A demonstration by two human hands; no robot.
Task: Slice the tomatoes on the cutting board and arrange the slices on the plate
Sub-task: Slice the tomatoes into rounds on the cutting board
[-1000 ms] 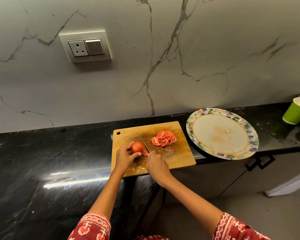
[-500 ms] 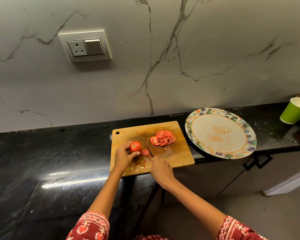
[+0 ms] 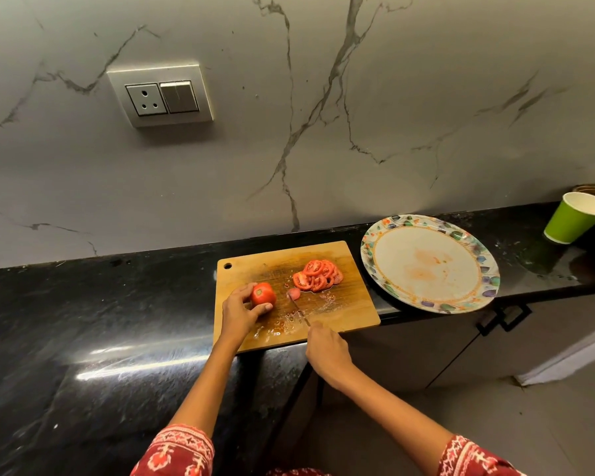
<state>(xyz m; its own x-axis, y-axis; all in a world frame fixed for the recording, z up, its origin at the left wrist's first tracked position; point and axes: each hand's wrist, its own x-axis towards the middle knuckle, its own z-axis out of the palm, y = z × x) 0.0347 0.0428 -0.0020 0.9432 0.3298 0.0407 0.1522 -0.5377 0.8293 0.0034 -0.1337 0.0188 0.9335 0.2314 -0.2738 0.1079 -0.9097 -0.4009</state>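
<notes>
Tabletop: black polished stone tabletop (image 3: 83,321) under both hands.
Board: rectangular wooden cutting board (image 3: 352,304) beneath the hands.
Plate: round floral-rimmed plate (image 3: 488,269), right of the right hand, bare of slices.
Slices: pile of red tomato slices (image 3: 316,274) beyond the right hand.
Left hand (image 3: 237,312): grips the whole red tomato (image 3: 262,294).
Right hand (image 3: 327,348): curled round the thin knife (image 3: 298,307); blade touches one loose slice (image 3: 293,293).

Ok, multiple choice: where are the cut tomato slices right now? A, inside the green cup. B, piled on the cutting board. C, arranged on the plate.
B: the tomato slices lie heaped on the cutting board, while the plate shows only reddish smears.
</notes>
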